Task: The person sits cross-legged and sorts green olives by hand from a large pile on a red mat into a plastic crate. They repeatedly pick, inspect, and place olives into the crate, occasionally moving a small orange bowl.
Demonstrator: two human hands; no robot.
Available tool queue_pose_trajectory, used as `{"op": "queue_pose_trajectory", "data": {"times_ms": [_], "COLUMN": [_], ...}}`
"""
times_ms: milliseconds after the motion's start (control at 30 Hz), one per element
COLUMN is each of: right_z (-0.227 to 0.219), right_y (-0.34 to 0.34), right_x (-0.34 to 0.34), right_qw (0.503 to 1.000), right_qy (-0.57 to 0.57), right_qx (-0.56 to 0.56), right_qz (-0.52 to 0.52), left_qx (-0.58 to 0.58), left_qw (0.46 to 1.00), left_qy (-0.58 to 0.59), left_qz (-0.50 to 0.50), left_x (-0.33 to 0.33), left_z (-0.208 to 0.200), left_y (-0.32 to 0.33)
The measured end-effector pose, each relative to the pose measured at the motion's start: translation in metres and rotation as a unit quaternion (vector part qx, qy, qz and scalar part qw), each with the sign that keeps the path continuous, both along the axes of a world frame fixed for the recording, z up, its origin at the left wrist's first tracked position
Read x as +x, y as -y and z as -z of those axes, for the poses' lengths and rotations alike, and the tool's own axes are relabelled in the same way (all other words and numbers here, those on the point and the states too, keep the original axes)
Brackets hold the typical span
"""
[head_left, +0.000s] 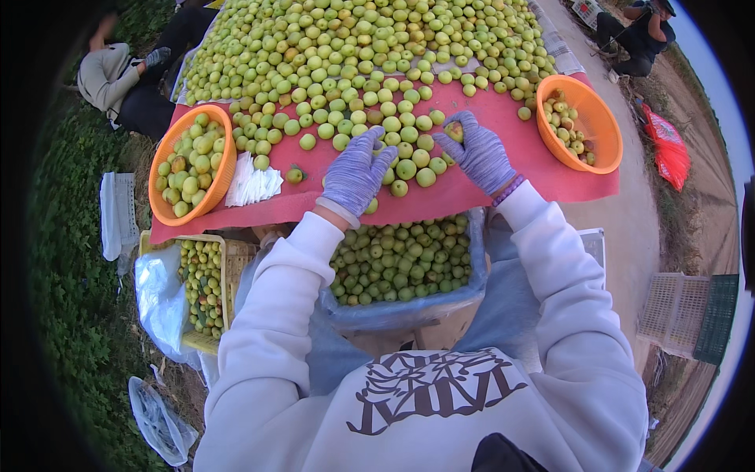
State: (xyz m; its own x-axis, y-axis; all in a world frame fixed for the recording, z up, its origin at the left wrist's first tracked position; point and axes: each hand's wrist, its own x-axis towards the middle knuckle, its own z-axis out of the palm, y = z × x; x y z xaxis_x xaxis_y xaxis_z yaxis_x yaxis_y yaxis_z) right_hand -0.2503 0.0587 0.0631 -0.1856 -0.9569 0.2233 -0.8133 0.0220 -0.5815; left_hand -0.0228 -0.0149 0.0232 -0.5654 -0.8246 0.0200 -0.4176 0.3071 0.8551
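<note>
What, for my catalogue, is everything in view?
Loose fruit: uncountable, green, top centre
Cloth: one, red, under fruit
Baskets: two, orange, cloth's sides
Slips: several, white, beside left basket
Lined container: one, bluish, below cloth
Fruit crate: one, yellow, left
Pale crate: one, white, left
Crate stack: one, beige/green, right
Bag: one, red, right
Plastic bags: two, clear, left
People: at least two, dark/grey clothes, upper corners
Sweatshirt: one, white, bottom
Left hand: one, purple glove, over fruit
Right hand: one, purple glove, gripping fruit
</note>
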Motion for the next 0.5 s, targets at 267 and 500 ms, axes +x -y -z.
{"op": "queue_pose_trajectory", "data": {"times_ms": [267,500], "right_z": [0.039,0.036], "right_y": [-0.010,0.035], "right_x": [0.057,-0.038], "right_qw": [0.966,0.997], "right_qy": [0.080,0.024], "right_qx": [0.062,0.067], "right_qz": [-0.238,0.014], "left_qx": [0.267,0.026], "left_qw": [0.947,0.974], "left_qy": [-0.169,0.147], "left_qz": [-0.049,-0.169], "left_x": [0.008,0.214], "left_z": [-0.019,-0.052], "left_y": [-0.043,0.009]}}
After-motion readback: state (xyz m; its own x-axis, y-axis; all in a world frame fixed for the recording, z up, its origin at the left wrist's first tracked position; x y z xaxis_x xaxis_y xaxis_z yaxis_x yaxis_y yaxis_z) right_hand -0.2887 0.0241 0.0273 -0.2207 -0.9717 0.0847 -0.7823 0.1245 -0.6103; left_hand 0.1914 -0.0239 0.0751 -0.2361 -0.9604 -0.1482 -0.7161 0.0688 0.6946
